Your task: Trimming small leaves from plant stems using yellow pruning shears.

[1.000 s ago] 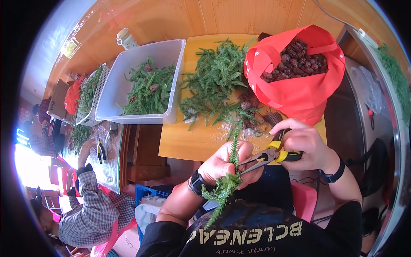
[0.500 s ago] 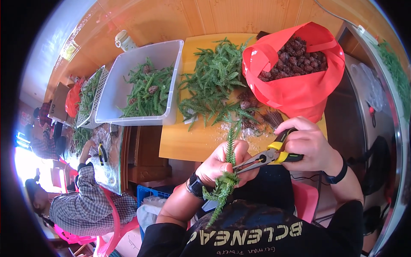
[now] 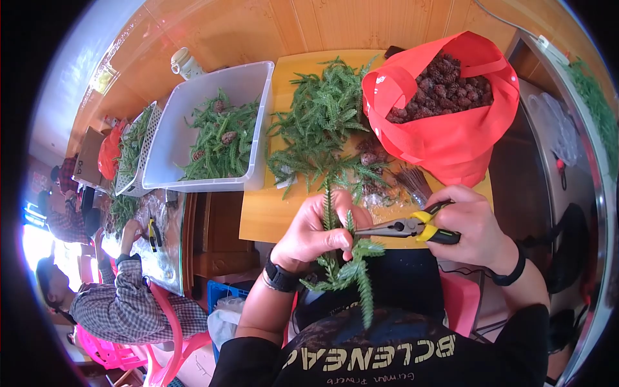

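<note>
Head view: left hand (image 3: pixel 304 235) pinches green, seemingly forked sprig (image 3: pixel 353 272); right hand (image 3: pixel 476 224) clenches pliers (image 3: pixel 409 227).

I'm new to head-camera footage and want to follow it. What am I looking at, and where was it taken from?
There is no machine here, just a person's bare hands. The view looks down from a wide camera worn on the person's head, so straight edges bend near the rim. The left hand holds a green sprig; the right hand grips yellow-and-black pliers, tips at the sprig. On the wooden table lies a pile of greenery, with a red bag of pine cones to its right and a clear bin to its left. Another person sits at far left.
</note>
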Motion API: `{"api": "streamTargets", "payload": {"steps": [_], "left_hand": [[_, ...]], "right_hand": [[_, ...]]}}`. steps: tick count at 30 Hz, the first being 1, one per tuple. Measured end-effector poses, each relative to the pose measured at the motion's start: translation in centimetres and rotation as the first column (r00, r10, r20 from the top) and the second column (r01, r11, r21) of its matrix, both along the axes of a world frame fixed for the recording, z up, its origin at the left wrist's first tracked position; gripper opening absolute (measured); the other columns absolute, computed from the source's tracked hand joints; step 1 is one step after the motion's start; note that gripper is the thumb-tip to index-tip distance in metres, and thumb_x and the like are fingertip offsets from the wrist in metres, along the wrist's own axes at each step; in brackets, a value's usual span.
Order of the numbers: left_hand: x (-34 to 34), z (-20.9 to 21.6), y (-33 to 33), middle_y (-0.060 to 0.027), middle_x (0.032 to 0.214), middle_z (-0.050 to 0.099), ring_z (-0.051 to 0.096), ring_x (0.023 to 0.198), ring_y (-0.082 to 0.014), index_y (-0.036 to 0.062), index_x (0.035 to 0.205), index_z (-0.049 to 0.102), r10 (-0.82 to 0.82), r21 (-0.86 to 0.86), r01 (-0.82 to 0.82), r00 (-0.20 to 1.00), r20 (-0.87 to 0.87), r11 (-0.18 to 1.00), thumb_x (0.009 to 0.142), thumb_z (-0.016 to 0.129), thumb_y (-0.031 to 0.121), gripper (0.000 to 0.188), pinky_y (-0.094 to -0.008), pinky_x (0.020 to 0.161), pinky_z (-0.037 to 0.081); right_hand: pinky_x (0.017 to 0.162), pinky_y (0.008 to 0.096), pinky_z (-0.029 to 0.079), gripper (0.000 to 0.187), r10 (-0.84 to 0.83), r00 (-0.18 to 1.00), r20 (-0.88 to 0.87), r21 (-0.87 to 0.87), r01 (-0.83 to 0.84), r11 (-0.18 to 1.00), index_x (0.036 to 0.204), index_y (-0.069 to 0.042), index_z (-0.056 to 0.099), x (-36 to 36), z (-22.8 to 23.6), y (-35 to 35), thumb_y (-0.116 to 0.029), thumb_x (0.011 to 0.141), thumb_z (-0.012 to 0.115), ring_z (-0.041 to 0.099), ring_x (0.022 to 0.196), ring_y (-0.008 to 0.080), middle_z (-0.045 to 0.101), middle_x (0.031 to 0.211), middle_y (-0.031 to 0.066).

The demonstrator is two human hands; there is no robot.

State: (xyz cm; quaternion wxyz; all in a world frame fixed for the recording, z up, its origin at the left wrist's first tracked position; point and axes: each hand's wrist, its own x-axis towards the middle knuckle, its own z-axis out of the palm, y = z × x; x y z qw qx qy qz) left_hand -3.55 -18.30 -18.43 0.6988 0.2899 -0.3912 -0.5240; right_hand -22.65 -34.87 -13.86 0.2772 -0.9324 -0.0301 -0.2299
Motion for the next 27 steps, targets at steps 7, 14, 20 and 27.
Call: {"api": "streamTargets", "payload": {"steps": [7,14,20,27], "left_hand": [[0.2,2.3,-0.1,-0.0088,0.078,0.062,0.059,0.075,-0.0208,0.0038,0.076,0.048,0.346,-0.036,-0.494,0.553,0.758,0.869,0.07,0.071,-0.005,0.025,-0.0309,0.067,0.047],[-0.5,1.7,-0.3,-0.0099,0.082,0.063,0.06,0.077,-0.0201,0.0037,0.077,0.05,0.513,-0.293,-0.506,0.376,0.771,0.811,0.07,0.07,-0.004,0.023,-0.0306,0.067,0.048],[0.0,0.2,0.4,-0.015,0.089,0.059,0.058,0.076,-0.0175,0.0037,0.088,0.046,0.407,-0.136,-0.419,0.671,0.62,0.898,0.079,0.065,0.001,0.021,-0.0275,0.065,0.049],[-1.2,0.5,0.2,-0.0133,0.089,0.057,0.055,0.071,-0.0141,0.0017,0.089,0.047,0.308,0.022,-0.35,0.85,0.427,0.937,0.084,0.06,0.009,0.016,-0.0254,0.064,0.048]], "right_hand": [[0.06,0.0338,0.048,0.02,-0.206,0.972,-0.116,0.094,0.217,0.972,0.063,0.0,0.051,-0.8,-0.7,1.3,-0.004,0.058,0.069,0.059,0.068,0.0306,0.057,0.075,0.017],[0.072,0.0299,0.047,0.025,-0.14,0.912,-0.386,0.443,0.316,0.839,0.063,-0.001,0.042,-1.8,-1.4,0.9,-0.004,0.066,0.067,0.057,0.064,0.029,0.056,0.072,0.0168],[0.061,0.0346,0.041,0.028,-0.491,0.824,-0.283,0.05,0.524,0.85,0.069,0.0,0.044,-3.7,-6.7,-2.2,-0.01,0.066,0.07,0.053,0.071,0.0319,0.048,0.069,0.0162],[0.081,0.0418,0.042,0.025,-0.579,0.733,-0.357,-0.145,0.569,0.81,0.071,-0.004,0.048,-5.7,-11.2,-4.5,-0.017,0.069,0.07,0.053,0.092,0.0353,0.056,0.079,0.015]]}}
